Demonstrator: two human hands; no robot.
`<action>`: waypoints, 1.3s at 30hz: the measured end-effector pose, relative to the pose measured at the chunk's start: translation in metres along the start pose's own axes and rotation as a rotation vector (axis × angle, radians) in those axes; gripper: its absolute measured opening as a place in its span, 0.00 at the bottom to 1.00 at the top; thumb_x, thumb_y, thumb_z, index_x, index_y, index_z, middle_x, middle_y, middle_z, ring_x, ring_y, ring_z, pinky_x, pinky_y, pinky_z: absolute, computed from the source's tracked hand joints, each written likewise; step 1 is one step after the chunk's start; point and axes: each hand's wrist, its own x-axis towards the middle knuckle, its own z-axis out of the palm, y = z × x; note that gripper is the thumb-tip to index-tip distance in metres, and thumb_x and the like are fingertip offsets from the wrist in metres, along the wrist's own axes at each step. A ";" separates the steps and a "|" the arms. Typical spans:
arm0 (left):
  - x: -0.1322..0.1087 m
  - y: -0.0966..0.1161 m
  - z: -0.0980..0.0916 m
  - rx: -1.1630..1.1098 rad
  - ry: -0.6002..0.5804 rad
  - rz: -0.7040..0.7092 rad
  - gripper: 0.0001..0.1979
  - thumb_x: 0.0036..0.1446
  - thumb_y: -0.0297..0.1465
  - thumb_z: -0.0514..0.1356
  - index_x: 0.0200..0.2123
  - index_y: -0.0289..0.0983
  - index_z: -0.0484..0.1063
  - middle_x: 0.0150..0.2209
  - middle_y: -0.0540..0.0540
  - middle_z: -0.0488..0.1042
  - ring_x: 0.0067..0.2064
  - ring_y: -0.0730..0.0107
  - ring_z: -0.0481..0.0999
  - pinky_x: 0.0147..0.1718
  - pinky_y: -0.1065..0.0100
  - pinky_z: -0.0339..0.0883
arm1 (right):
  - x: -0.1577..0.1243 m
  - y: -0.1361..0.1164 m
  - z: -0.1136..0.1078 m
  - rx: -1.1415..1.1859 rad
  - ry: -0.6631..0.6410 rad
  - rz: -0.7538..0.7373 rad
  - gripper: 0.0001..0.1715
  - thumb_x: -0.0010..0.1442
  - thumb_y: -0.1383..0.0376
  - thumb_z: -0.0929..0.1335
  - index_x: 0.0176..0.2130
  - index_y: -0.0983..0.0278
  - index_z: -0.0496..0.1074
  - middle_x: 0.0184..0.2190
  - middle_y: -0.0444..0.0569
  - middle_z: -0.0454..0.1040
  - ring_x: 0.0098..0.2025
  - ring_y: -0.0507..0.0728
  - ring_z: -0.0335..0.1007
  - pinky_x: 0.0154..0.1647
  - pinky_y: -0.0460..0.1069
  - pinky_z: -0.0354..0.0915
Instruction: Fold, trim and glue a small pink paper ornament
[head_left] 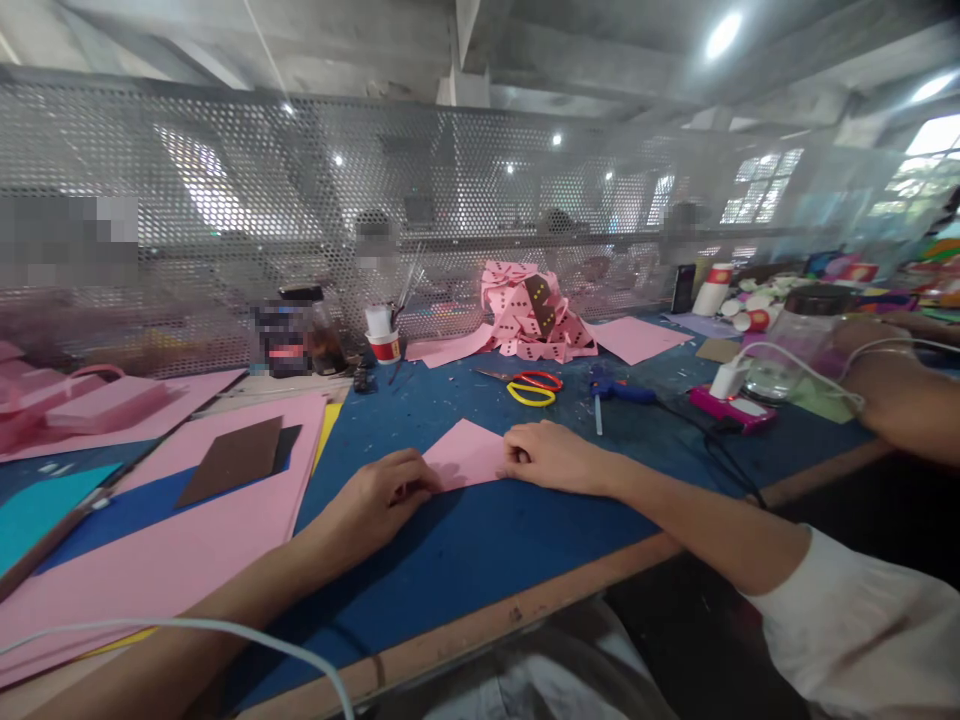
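A small piece of pink paper (466, 455), its upper edge coming to a point, lies on the blue tabletop (480, 570) before me. My left hand (391, 492) grips its left corner with curled fingers. At the right corner, my right hand (551, 455) is closed on the same paper, knuckles up. Just beyond the paper rest scissors (534, 388) with red and yellow handles. A blue glue gun (622, 390) with a glue stick lies to their right. Behind them stands a crumpled-looking pink paper construction (536, 310) with dark dots.
Large pink sheets (217, 560) with a brown piece (232, 460) on top cover the left side. A paper cup (383, 340) stands near the perforated screen (322, 200). On the right are a pink power strip (731, 408), a clear jar (795, 340) and another person's arm (907, 385).
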 end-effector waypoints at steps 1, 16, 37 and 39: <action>0.001 0.000 0.000 -0.007 -0.002 -0.013 0.09 0.61 0.28 0.54 0.37 0.39 0.75 0.39 0.47 0.74 0.38 0.68 0.72 0.38 0.70 0.63 | 0.000 0.000 0.000 0.002 -0.003 0.003 0.15 0.61 0.54 0.69 0.32 0.63 0.70 0.33 0.44 0.75 0.34 0.53 0.68 0.33 0.46 0.52; 0.001 -0.010 0.005 0.084 0.019 0.107 0.13 0.65 0.28 0.51 0.42 0.41 0.76 0.40 0.46 0.73 0.41 0.69 0.73 0.40 0.71 0.65 | -0.001 -0.003 -0.002 0.003 -0.022 0.026 0.14 0.61 0.55 0.68 0.33 0.63 0.71 0.35 0.46 0.76 0.35 0.54 0.69 0.33 0.46 0.53; -0.003 0.005 0.013 0.457 -0.008 0.273 0.21 0.68 0.32 0.50 0.62 0.51 0.61 0.44 0.45 0.70 0.42 0.65 0.70 0.42 0.63 0.66 | 0.000 -0.006 -0.002 0.081 -0.031 0.024 0.10 0.60 0.58 0.69 0.35 0.64 0.72 0.35 0.46 0.76 0.35 0.53 0.69 0.33 0.46 0.55; -0.003 0.005 0.013 0.467 -0.019 0.269 0.21 0.67 0.33 0.51 0.62 0.52 0.62 0.44 0.45 0.70 0.42 0.64 0.70 0.42 0.62 0.65 | 0.000 -0.005 -0.002 0.084 -0.035 0.020 0.11 0.60 0.58 0.68 0.35 0.64 0.73 0.35 0.47 0.76 0.35 0.53 0.69 0.33 0.46 0.55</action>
